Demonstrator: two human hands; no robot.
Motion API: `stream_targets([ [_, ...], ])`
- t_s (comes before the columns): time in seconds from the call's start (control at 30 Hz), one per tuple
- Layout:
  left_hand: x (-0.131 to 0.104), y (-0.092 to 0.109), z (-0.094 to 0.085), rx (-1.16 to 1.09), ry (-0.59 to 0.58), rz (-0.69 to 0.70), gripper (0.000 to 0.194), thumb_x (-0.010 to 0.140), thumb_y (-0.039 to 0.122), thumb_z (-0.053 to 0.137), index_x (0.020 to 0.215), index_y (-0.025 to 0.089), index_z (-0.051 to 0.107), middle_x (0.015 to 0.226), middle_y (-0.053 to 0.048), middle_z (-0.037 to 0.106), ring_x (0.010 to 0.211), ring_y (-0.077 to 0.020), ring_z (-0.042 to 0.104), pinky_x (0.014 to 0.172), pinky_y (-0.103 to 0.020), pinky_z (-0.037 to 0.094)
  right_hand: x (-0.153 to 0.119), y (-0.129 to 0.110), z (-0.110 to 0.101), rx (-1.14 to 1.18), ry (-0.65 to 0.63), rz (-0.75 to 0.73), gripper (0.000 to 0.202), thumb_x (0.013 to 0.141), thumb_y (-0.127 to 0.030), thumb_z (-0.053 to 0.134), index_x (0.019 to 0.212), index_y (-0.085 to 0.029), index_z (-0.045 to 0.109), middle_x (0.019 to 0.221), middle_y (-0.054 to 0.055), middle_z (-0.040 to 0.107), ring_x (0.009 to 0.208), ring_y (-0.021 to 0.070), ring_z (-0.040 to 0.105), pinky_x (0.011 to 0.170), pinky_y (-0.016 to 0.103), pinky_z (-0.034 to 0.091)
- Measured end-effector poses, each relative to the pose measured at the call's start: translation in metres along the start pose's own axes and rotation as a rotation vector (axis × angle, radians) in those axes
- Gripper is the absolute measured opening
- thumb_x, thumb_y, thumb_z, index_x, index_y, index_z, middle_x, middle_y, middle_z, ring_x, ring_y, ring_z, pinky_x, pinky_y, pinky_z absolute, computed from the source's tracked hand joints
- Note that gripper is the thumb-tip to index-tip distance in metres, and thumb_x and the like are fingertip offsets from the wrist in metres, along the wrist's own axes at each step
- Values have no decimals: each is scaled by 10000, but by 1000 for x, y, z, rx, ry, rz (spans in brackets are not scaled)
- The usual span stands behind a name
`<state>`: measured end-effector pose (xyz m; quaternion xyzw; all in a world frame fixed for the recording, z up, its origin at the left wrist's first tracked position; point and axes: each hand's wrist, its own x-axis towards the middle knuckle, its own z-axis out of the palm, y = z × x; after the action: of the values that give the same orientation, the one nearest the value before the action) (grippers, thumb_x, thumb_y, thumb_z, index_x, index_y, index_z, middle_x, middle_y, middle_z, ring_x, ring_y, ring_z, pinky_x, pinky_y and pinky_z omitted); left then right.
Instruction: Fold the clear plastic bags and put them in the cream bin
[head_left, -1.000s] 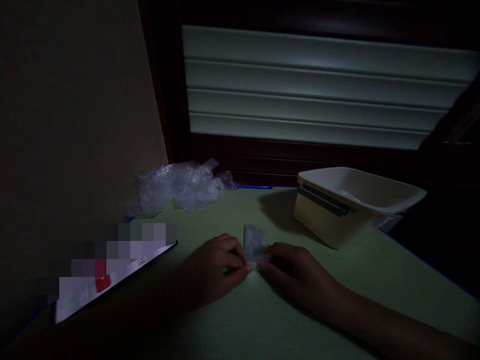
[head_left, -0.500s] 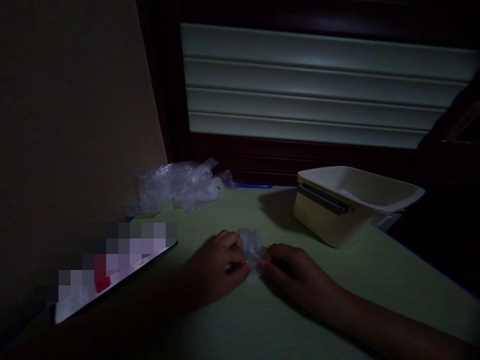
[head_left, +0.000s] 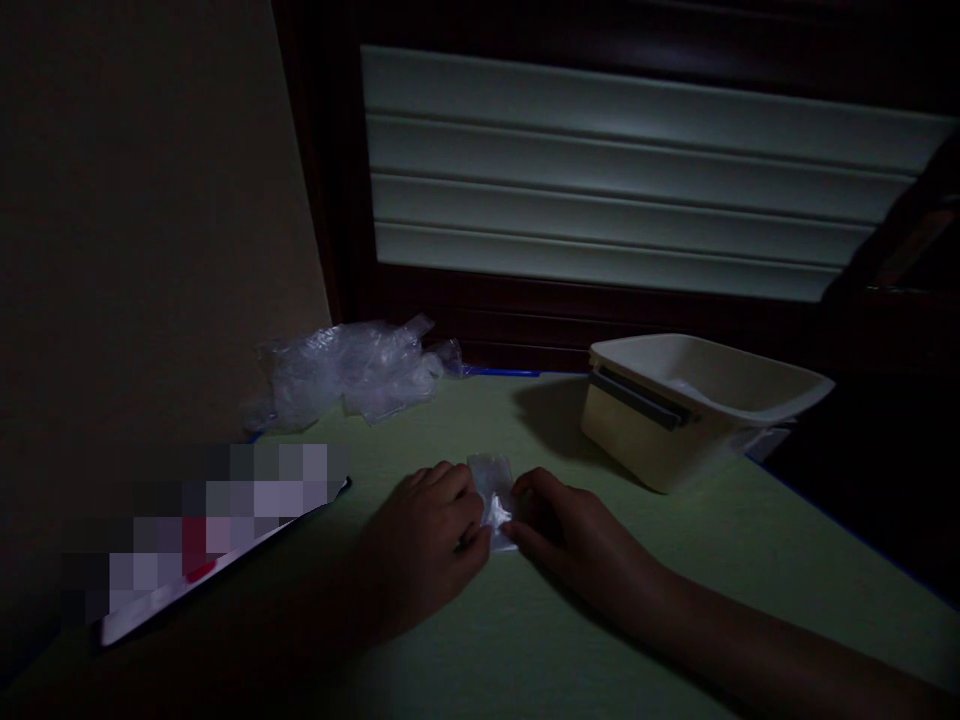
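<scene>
A small clear plastic bag [head_left: 491, 475] lies on the green tabletop between my two hands, with a bright glint on its lower part. My left hand [head_left: 427, 540] is closed at the bag's left edge, thumb and curled fingers gripping it. From the other side my right hand [head_left: 581, 530] holds the right edge, its thumb low on the plastic and its index finger bent higher up. The fingertips partly cover the bag. Whether anything is inside it, I cannot tell in this dim light.
A heap of crumpled clear plastic bags [head_left: 345, 370] lies at the back left against the wall. At the right stands a cream plastic bin [head_left: 637, 430] with a grey handle. A tablet-like device [head_left: 150, 610] with a blurred screen leans at the left.
My right thumb and index finger have spread a little wider at the bag's edge. The bag's lower part now catches the light. The view has shifted slightly.
</scene>
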<state>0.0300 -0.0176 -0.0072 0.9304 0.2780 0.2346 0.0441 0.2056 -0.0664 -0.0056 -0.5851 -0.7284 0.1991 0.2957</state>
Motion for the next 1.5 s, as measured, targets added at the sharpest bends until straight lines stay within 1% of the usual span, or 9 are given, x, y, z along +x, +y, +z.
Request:
stream_targets([
  [0.13, -2, 4, -2, 100, 34, 131, 41, 805, 139, 547, 769, 151, 563, 891, -56, 555, 857, -209, 496, 740, -358, 431, -1, 2, 1, -51, 26, -32, 109, 781, -178, 540, 778, -189, 431, 629, -21, 529, 525, 113, 462, 471, 213, 312],
  [0.23, -3, 2, 1, 99, 31, 255, 136, 871, 145, 476, 799, 143, 591, 845, -49, 603, 835, -192, 537, 750, -345, 460, -1, 4, 1, -94, 19, -55, 90, 791, -180, 545, 762, -182, 459, 660, -6, 546, 552, 117, 475, 487, 216, 333],
  [0.33, -5, -2, 5, 65, -13, 248, 153, 883, 152, 466, 825, 138, 607, 831, -49, 634, 804, -176, 573, 726, -310, 492, -1, 5, 1, -168, 38, -91, 53, 786, -158, 559, 779, -171, 508, 722, 21, 574, 617, 135, 517, 535, 230, 382],
  [0.47, -6, -8, 7, 2, -5, 231, 177, 887, 180, 464, 849, 162, 636, 903, -50, 647, 845, -172, 589, 770, -311, 495, -4, 4, -1, -375, 101, -364, 94, 798, -117, 546, 874, -153, 588, 847, 78, 619, 744, 182, 559, 647, 291, 427],
  [0.53, -6, -11, 7, -41, 10, 227, 181, 882, 192, 475, 863, 172, 654, 973, -59, 642, 905, -177, 589, 806, -314, 489, -6, 3, -2, -444, 87, -507, 133, 806, -113, 543, 912, -154, 612, 892, 89, 644, 784, 197, 576, 692, 320, 430],
  [0.6, -5, -13, 6, -91, 11, 225, 190, 877, 198, 485, 849, 175, 671, 1006, -65, 642, 936, -172, 594, 819, -297, 492, -7, 2, -3, -485, 42, -559, 147, 800, -102, 547, 911, -156, 626, 895, 83, 660, 796, 199, 587, 717, 329, 429],
  [0.9, -4, -21, 8, -254, -44, 234, 180, 849, 181, 506, 983, 155, 624, 1097, -75, 631, 1050, -159, 561, 928, -281, 440, -13, 0, -12, -544, -92, -490, 209, 827, -86, 491, 983, -166, 605, 899, 67, 660, 832, 186, 590, 775, 331, 436],
  [1.17, -3, -20, 4, -260, -77, 190, 157, 843, 170, 493, 886, 150, 643, 1124, -96, 606, 1027, -167, 571, 902, -278, 448, -10, 3, -15, -453, -77, -395, 144, 826, -173, 556, 946, -155, 634, 937, 90, 666, 848, 195, 609, 774, 324, 465],
  [1.5, -5, -18, 5, -281, -83, 120, 210, 800, 180, 522, 989, 161, 612, 1198, -94, 570, 1106, -175, 525, 950, -303, 414, -9, 5, -14, -443, -65, -394, 158, 860, -164, 491, 930, -164, 633, 895, 93, 643, 833, 193, 581, 757, 320, 453],
])
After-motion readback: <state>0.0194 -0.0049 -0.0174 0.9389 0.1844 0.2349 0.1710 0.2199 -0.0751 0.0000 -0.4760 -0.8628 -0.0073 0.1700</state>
